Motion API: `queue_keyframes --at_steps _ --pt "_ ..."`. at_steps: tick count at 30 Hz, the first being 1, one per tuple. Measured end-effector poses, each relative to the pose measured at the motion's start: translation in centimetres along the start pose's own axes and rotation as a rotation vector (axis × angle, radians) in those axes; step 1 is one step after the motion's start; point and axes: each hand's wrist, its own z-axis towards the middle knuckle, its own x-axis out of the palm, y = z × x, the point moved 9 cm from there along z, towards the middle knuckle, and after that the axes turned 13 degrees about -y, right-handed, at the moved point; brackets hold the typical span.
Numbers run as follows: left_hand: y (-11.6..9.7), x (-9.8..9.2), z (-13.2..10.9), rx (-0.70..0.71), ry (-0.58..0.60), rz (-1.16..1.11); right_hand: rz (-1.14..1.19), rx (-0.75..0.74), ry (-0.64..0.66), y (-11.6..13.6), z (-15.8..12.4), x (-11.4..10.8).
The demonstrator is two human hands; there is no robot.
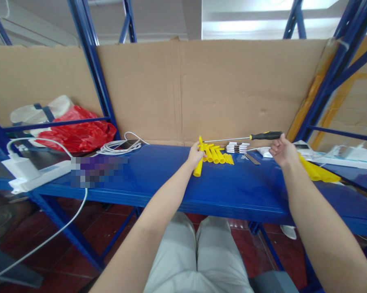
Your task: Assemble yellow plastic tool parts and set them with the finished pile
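Observation:
My left hand is closed around a yellow plastic tubular part, held upright over the blue shelf top. With its fingertips, my right hand grips the end of a long screwdriver with a black and yellow handle. The shaft runs level to the left, and its tip meets the upper section of the yellow part; my fingers partly hide the contact. Just right of my left hand lies a row of several similar yellow parts. Beyond them are a stack of small white pieces and a flat metal strip.
More yellow parts lie right of my right forearm, near a white power strip. On the left are another power strip, a coiled white cable and a red plastic bag. A cardboard wall closes the back.

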Motion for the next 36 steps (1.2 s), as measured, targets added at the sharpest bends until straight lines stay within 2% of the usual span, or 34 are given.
queue_keyframes --at_steps 9,20,27,31,36 --pt "0.1 0.1 0.1 0.014 0.014 0.021 -0.059 0.032 -0.032 -0.7 1.3 -0.9" --pt "0.0 0.2 0.0 0.022 0.013 0.01 -0.058 0.034 -0.097 -0.3 0.3 -0.7" --pt "0.1 0.2 0.2 0.029 0.011 -0.002 -0.063 -0.008 -0.069 -0.2 0.3 -0.5" --pt "0.1 0.3 0.3 0.036 0.028 0.002 -0.075 0.015 -0.132 -0.4 0.6 -1.1" --pt "0.2 0.3 0.2 0.027 0.016 -0.009 -0.046 0.037 -0.131 -0.5 0.5 -1.1"
